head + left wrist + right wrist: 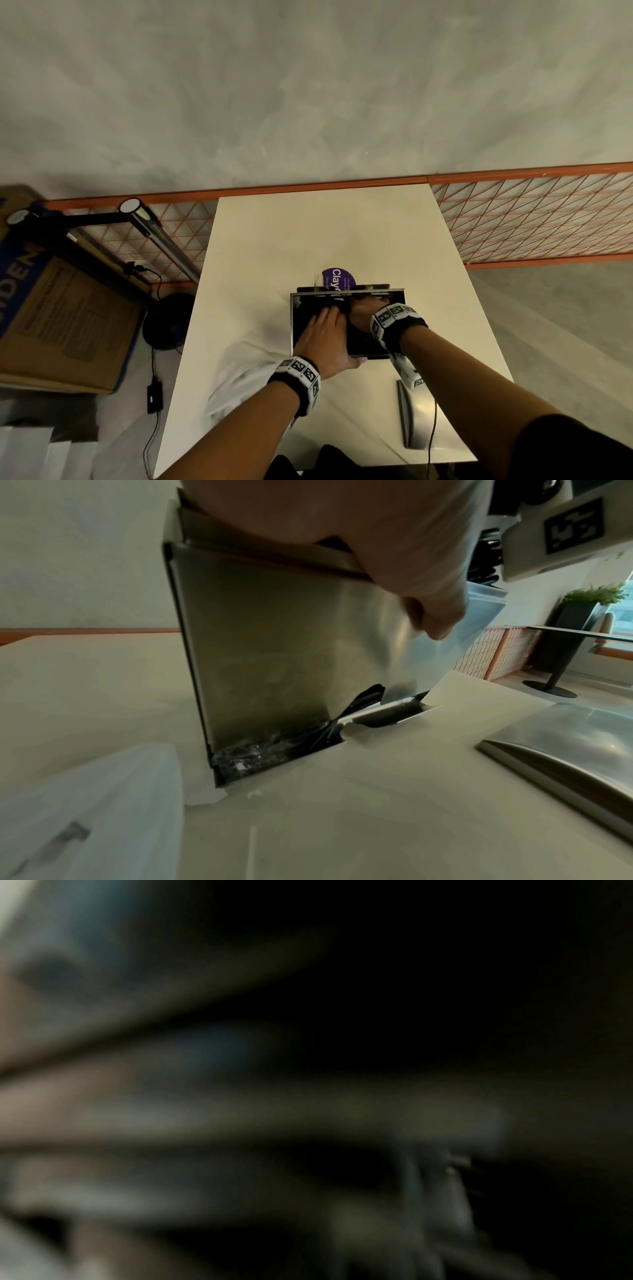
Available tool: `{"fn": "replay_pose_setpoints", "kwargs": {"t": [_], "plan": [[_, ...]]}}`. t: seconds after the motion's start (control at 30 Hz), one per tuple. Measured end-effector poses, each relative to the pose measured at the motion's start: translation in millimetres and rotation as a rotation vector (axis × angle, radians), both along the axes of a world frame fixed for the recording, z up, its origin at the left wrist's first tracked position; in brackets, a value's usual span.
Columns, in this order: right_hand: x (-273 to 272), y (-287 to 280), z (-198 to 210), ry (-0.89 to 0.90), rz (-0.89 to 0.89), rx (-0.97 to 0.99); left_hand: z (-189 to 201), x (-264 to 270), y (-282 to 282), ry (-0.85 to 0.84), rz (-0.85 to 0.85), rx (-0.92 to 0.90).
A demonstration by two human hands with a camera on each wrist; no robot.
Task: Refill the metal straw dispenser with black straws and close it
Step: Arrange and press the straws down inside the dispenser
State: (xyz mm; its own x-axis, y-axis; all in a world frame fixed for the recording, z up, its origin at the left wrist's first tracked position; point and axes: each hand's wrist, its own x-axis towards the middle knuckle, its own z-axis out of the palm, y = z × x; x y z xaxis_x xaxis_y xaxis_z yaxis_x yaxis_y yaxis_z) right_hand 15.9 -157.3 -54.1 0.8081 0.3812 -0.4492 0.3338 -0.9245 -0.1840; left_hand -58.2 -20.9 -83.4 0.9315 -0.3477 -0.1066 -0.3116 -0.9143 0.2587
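Observation:
The metal straw dispenser (pixel 295 329) stands open-topped in the middle of the white table (pixel 274 240), with black straws (pixel 308 317) inside. My left hand (pixel 323 337) lies over its near rim, fingers inside on the straws and thumb (pixel 436 607) hooked down the outer wall (pixel 274 642). Black straws (pixel 308 741) show at the bottom slot. My right hand (pixel 364 310) reaches into the far end, fingertips hidden. The right wrist view is dark and blurred, showing only long finger-like shapes (pixel 240 1118). The curved metal lid (pixel 423 414) (pixel 565 750) lies on the table to the right.
A crumpled clear plastic bag (pixel 239 377) (pixel 85 804) lies left of the dispenser. A purple round sign (pixel 337 279) stands just behind it. A cardboard box (pixel 58 318) and a black lamp arm (pixel 102 219) are off the table's left side. An orange wire grid (pixel 534 219) runs along the back.

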Motion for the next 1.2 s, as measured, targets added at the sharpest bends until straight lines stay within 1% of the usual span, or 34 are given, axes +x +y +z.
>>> {"fn": "replay_pose_setpoints", "kwargs": {"t": [0.13, 0.23, 0.33, 0.37, 0.47, 0.53, 0.77, 0.87, 0.93, 1.03, 1.13, 1.2], "plan": [[-0.5, 0.2, 3.7, -0.021, -0.018, 0.006, 0.2, 1.2, 0.8, -0.068, -0.009, -0.059], [-1.3, 0.5, 7.1, -0.001, 0.011, 0.041, -0.6, 2.1, 1.2, -0.119, -0.011, -0.072], [1.0, -4.5, -6.9, -0.001, 0.021, 0.068, -5.9, -0.2, -0.3, -0.129, -0.001, -0.068], [2.9, -6.3, -15.4, 0.0, 0.026, 0.075, -6.8, -0.8, -1.0, -0.113, 0.008, -0.051], [-9.3, -2.9, 5.1, 0.015, 0.008, 0.109, -5.9, -0.8, -2.0, -0.02, 0.037, 0.019], [-11.9, -1.4, 9.6, 0.005, -0.005, 0.122, -3.0, 0.1, -0.9, 0.011, 0.038, 0.037], [-7.8, 2.3, 11.8, 0.027, -0.048, 0.054, 1.6, 2.6, 1.0, 0.058, 0.05, 0.016], [-4.7, 3.2, 16.2, 0.042, -0.035, 0.031, 3.8, 7.2, 1.6, 0.084, 0.046, -0.009], [-2.2, 1.8, 13.3, 0.048, -0.038, 0.035, 3.1, 10.9, 2.6, 0.131, 0.042, -0.018], [-4.8, -2.1, 12.3, 0.048, -0.074, 0.081, 7.5, 21.0, 4.9, 0.22, -0.018, 0.04], [-8.2, -8.1, 9.2, 0.077, -0.035, 0.084, 13.8, 32.7, 8.8, 0.316, -0.099, 0.146], [-8.1, -12.8, 7.8, 0.068, -0.006, 0.066, 15.9, 41.1, 11.1, 0.357, -0.123, 0.177]]}}
